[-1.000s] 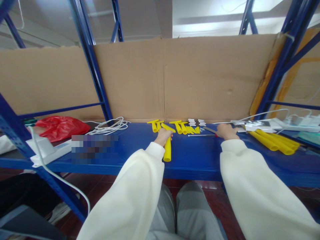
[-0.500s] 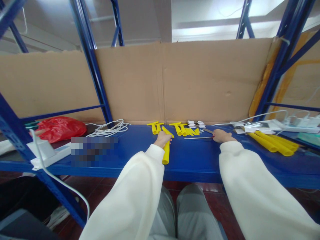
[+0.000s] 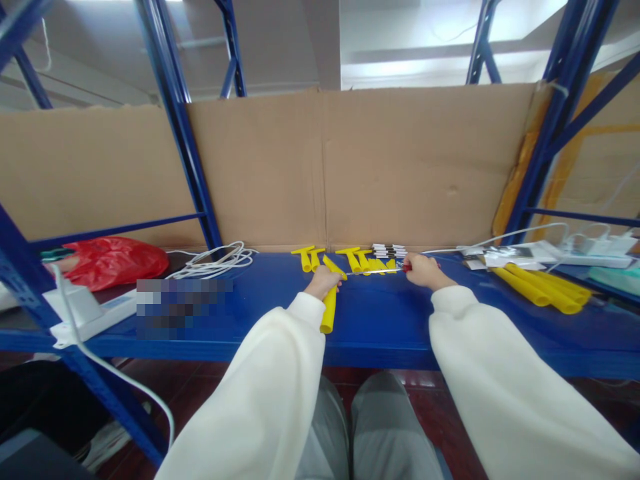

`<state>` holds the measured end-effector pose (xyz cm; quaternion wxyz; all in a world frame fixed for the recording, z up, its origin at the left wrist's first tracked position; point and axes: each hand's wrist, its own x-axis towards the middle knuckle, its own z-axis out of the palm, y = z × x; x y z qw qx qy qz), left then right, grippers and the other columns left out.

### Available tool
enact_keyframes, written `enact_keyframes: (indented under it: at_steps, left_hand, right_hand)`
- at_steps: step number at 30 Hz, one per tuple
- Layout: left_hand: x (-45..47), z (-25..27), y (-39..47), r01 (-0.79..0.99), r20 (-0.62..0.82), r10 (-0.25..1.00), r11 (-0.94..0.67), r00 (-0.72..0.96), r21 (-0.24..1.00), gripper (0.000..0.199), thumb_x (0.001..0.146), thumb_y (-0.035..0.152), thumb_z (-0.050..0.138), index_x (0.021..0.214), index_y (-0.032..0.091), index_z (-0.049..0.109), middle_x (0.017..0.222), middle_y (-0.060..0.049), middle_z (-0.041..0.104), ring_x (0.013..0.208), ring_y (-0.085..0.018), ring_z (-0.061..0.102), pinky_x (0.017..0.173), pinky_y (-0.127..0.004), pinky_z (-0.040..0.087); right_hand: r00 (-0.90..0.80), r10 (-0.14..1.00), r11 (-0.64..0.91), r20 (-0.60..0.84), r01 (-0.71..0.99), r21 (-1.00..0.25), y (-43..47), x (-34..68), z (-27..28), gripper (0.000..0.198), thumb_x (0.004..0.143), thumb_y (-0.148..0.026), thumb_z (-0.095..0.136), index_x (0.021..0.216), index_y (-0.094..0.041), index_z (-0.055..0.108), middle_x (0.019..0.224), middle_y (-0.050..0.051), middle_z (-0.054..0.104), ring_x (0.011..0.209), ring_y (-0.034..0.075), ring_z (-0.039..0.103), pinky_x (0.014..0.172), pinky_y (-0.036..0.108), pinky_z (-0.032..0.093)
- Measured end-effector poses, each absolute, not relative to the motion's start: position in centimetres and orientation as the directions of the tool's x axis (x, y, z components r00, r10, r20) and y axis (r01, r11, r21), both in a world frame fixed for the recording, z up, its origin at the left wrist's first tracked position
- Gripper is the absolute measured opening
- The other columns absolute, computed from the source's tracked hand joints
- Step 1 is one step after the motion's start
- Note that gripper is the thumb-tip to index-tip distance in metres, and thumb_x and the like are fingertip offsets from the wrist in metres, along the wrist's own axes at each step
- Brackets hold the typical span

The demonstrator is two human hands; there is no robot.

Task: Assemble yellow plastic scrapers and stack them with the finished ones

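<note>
Head view: the left hand (image 3: 321,283) wraps closed around a yellow T-piece (image 3: 328,316), seemingly to steady it. Right of that T-piece, the right hand (image 3: 423,271), closed, grips a red-handled tool (image 3: 376,271), shaft pointing toward it. Yellow tubes (image 3: 550,292) lie farther right, perhaps for elbow room.

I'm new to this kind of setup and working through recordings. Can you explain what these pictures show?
There is no machine here, just a person's bare hands, seen by one head-worn camera looking forward and down. The left hand grips a yellow tube with a crosspiece. The right hand holds a thin metal tool, seemingly a screwdriver, pointing toward it. On the blue shelf, T-shaped yellow pieces lie toward the back, a white cable left, and more tubes right.
</note>
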<state>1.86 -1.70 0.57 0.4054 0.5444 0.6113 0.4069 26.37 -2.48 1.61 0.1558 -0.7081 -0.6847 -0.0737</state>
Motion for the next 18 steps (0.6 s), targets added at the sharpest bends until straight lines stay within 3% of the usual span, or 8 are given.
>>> enact_keyframes:
  at_steps: [9,18]
  left_hand:
    - [1.9,-0.1,-0.7,0.293,-0.043,0.996,0.063,-0.072,0.954,0.020,0.070,-0.001,0.071,0.061,0.011,0.058,0.042,0.003,0.049,0.036,-0.008,0.044,0.042,-0.020,0.038]
    - [2.0,0.0,-1.0,0.317,-0.036,0.997,0.056,-0.068,0.947,0.018,0.072,0.000,0.068,0.062,0.012,0.059,0.041,0.004,0.048,0.036,-0.009,0.045,0.040,-0.020,0.037]
  right_hand:
    - [0.028,0.940,0.017,0.339,0.992,-0.128,-2.3,26.4,1.3,0.023,0.069,-0.006,0.054,0.084,-0.021,0.062,0.093,0.008,0.072,0.091,0.025,0.065,0.079,0.033,0.041]
    - [0.008,0.944,0.024,0.329,0.995,-0.094,-2.4,26.2,1.5,0.022,0.070,-0.007,0.054,0.086,-0.021,0.062,0.095,0.008,0.073,0.090,0.025,0.065,0.078,0.033,0.041]
